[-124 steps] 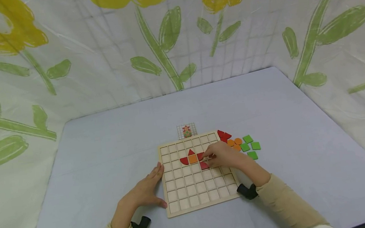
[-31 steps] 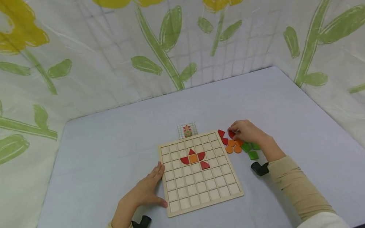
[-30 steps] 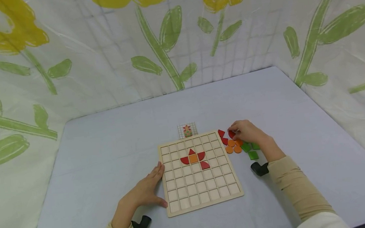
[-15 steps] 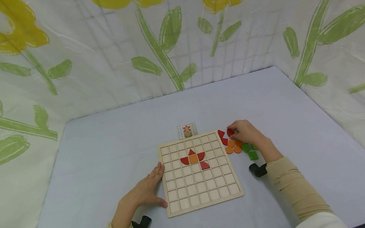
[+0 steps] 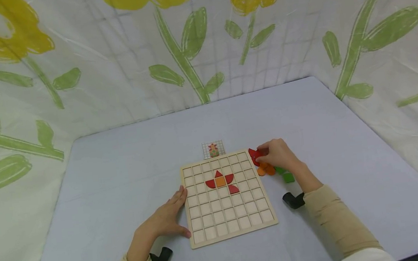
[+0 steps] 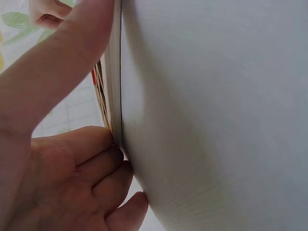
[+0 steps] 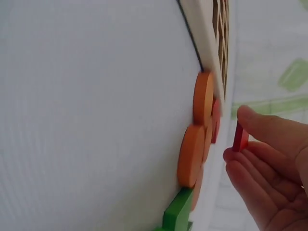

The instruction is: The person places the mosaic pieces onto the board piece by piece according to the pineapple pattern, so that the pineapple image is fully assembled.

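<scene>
My left hand (image 5: 164, 219) rests against the left edge of a wooden grid board (image 5: 227, 215), thumb and fingers spread apart along its frame. On the board lie a red triangle (image 5: 218, 174), an orange square (image 5: 220, 182) and three red quarter-round pieces, one of them a red quarter-round (image 5: 233, 189) a row lower. Just past the board's far right corner, my right hand (image 5: 278, 156) pinches a red piece (image 7: 240, 138) between thumb and fingers, above the loose pieces. Part of that piece is hidden by the fingers.
Loose red pieces (image 5: 253, 155), orange discs (image 5: 261, 171) and green squares (image 5: 288, 177) lie right of the board, partly covered by my right hand. A small pattern card (image 5: 213, 149) lies behind the board. Flower-printed cloth (image 5: 127, 71) surrounds the table.
My right hand left the red quarter-round on the board for the loose pieces at the right. It now pinches a red piece and has shifted slightly left. My left hand stays at the edge.
</scene>
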`<state>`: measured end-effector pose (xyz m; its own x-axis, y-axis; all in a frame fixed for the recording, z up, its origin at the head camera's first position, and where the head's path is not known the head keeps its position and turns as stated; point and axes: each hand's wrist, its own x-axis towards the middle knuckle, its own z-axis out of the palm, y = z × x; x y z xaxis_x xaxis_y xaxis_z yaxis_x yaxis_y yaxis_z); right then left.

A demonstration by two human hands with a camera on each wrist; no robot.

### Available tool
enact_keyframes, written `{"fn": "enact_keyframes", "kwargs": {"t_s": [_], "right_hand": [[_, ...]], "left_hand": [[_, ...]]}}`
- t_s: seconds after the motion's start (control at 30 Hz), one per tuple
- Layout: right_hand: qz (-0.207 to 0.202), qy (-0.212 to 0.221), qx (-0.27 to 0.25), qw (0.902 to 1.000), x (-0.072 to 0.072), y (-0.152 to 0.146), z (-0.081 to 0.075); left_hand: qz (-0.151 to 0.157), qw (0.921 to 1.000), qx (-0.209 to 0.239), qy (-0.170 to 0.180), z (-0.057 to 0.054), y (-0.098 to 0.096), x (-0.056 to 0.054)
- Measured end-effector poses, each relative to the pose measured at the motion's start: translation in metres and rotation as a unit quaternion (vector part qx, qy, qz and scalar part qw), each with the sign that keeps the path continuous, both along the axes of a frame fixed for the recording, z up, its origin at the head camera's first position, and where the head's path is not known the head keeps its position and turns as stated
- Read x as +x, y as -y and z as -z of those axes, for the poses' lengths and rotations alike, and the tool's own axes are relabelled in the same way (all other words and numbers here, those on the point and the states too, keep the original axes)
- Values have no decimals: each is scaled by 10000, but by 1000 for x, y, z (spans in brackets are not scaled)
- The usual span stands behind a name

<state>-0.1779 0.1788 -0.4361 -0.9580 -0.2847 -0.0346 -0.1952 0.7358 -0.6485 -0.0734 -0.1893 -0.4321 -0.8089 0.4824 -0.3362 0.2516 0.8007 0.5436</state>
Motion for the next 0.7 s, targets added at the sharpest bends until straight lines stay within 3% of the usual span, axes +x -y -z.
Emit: {"fn": "enact_keyframes", "kwargs": {"t_s": [0.33,0.6,0.7], "right_hand": [[-284,-70,-176,9994,18,30,-14],[-1171,226,-1048,9873,26,43,-12],[-1434,301,-1151,9825,28,48,-11]], "left_hand": [[-3,10000,-22,-15,0,1,0],[44,10000,-25,-46,2,1,-1],[42,10000,-16,-64,3,1,-1]]}}
